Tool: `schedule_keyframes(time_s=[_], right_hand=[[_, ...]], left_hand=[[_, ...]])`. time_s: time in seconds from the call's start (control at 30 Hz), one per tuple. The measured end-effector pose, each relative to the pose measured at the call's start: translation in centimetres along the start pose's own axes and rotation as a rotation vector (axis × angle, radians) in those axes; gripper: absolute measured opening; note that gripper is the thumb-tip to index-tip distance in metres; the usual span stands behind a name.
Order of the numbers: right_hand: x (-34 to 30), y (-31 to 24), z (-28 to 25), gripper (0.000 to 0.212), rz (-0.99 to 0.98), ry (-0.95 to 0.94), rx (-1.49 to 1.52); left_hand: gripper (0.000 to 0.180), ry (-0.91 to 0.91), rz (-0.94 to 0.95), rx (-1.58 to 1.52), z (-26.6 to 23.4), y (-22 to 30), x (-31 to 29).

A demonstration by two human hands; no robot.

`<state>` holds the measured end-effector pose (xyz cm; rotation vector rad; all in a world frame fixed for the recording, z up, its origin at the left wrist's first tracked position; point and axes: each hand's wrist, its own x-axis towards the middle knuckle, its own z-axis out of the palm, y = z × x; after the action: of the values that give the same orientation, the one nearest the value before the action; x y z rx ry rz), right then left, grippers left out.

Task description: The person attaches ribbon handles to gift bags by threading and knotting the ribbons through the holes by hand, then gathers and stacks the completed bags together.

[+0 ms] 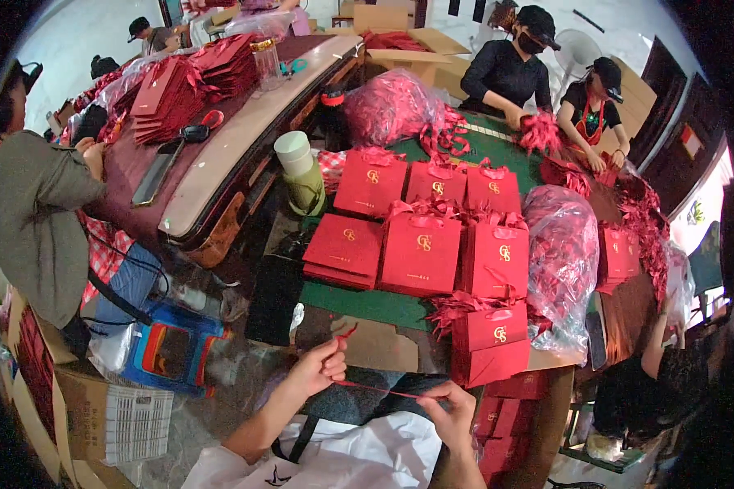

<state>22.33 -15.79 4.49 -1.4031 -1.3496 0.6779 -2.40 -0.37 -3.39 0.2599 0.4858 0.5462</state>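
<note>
A thin red ribbon (381,389) stretches between my two hands over my lap, just short of the table's near edge. My left hand (320,367) is closed on one end, and a short tip of the ribbon sticks up above its fingers. The other end is pinched in my right hand (450,410). Right of my hands, at the table edge, leans a stack of red paper gift bags (491,346) with gold print and ribbon handles. Behind it stand more stacks of red bags (420,254) in rows.
A clear plastic sack of red ribbons (559,265) sits right of the stacks; another sack (391,106) lies behind. A pale-green bottle (302,175) stands left. Co-workers handle ribbons and bags across the table. A blue plastic stool (175,346) is on the floor at left.
</note>
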Motion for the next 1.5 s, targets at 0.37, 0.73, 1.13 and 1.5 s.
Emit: schedule_keyframes(time_s=[0.37,0.73,1.13,1.5], right_hand=[[-0.7,0.4,0.2,0.021,0.197,0.005,0.479],[-0.6,0.3,1.2,0.021,0.244,0.072,0.359],[-0.9,1.7,1.2,0.019,0.139,0.166,0.142],[-1.6,3.4,1.5,0.013,0.193,0.179,0.163]], left_hand=[[0.021,0.304,-0.028,0.509,-0.4,-0.8,0.7],[0.031,0.508,1.117,1.964,7.3,10.8,4.7],[0.037,0.309,1.122,2.219,4.6,13.2,7.8],[0.034,0.288,1.638,2.103,6.2,9.8,1.4]])
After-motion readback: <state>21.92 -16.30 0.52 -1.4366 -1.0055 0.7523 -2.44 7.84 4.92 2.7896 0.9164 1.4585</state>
